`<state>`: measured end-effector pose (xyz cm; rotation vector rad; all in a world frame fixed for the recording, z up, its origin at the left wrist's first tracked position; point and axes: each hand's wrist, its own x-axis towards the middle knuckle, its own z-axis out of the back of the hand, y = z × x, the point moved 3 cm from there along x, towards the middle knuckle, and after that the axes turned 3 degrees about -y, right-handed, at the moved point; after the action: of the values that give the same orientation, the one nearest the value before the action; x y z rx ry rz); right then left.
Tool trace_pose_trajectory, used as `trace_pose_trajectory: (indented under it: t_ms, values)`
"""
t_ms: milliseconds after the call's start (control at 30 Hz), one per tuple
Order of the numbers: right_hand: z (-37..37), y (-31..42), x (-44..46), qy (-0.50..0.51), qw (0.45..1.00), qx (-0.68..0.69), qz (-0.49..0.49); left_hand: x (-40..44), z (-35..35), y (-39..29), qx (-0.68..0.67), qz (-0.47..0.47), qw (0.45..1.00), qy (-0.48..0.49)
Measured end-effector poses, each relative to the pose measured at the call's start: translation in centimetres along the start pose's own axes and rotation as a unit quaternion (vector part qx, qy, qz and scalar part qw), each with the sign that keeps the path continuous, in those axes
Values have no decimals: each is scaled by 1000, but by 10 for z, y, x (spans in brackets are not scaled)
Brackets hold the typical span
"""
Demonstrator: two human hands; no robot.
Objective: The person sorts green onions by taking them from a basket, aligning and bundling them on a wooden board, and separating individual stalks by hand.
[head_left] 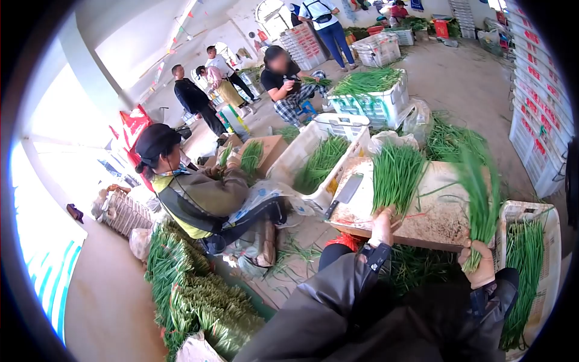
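Observation:
A bunch of garlic chives lies on the stained cutting board, and my left hand is closed round its lower end. To the right, my right hand grips a second bunch of garlic chives by the base. Its leafy tops are smeared by motion and lean over the board's right edge. A cleaver rests at the board's left side, apart from both hands. Close to my right hand stands a white crate holding more chives.
Loose chives lie behind the board. A white crate with greens stands left of it. One seated person handles chives on my left; another sits farther back. Piled bundles lie lower left. Stacked crates stand right.

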<state>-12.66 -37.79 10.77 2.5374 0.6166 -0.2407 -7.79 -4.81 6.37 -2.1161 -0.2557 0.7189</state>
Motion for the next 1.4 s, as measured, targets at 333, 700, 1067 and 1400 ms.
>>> trace_pose_trajectory:
  t_ms: [333, 700, 1067, 1400]
  values:
    - [0, -46, 19, -47, 863, -486, 129, -104, -64, 62, 315, -117, 890, 308]
    - [-44, -97, -8, -61, 486, -848, 201, -99, -49, 53, 82, -9, 980, 180]
    - [-37, -89, 8, 82, 596, -792, 106, -30, -44, -32, 144, -70, 981, 111]
    - [-24, -67, 25, 64, 494, -861, 104, 118, -43, -149, 66, -132, 986, 82]
